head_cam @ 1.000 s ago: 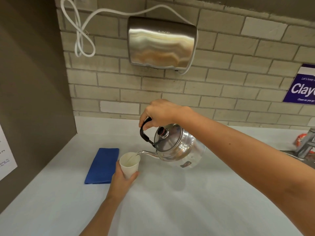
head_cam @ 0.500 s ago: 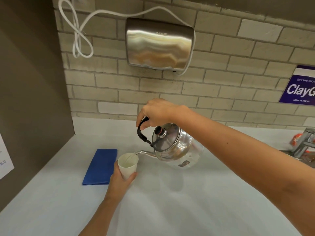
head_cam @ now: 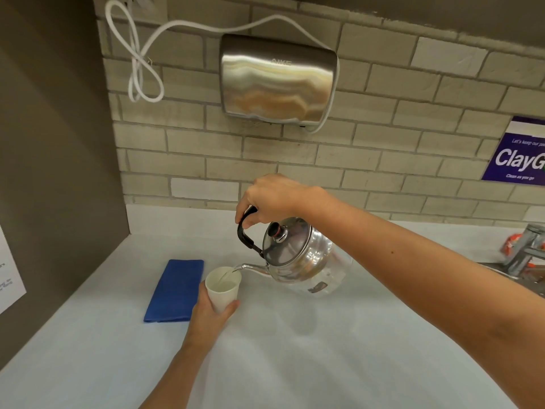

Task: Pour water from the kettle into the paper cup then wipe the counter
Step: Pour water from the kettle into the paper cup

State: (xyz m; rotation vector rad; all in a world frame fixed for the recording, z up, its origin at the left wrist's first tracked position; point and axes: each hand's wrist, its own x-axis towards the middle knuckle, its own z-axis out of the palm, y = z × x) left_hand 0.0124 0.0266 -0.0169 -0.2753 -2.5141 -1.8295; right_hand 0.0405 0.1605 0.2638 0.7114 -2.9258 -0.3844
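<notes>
Pale brick wall (head_cam: 383, 160), steel hand dryer (head_cam: 278, 81), looped white cord (head_cam: 141, 69), purple sign (head_cam: 519, 154)

One kettle (head_cam: 298, 255), one paper cup (head_cam: 222, 287), one blue cloth (head_cam: 174, 290), perhaps one tap (head_cam: 525, 249).

Right hand (head_cam: 275, 199): fingers curled closed in a fist-like grip, wrist bent down, forearm reaching in from lower right. Left hand (head_cam: 211, 315): fingers and thumb wrapped closed, forearm extending up from bottom edge.

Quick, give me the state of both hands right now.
Left hand: closed around the paper cup.
Right hand: closed on the handle of the kettle, tilting it toward the cup.
</notes>
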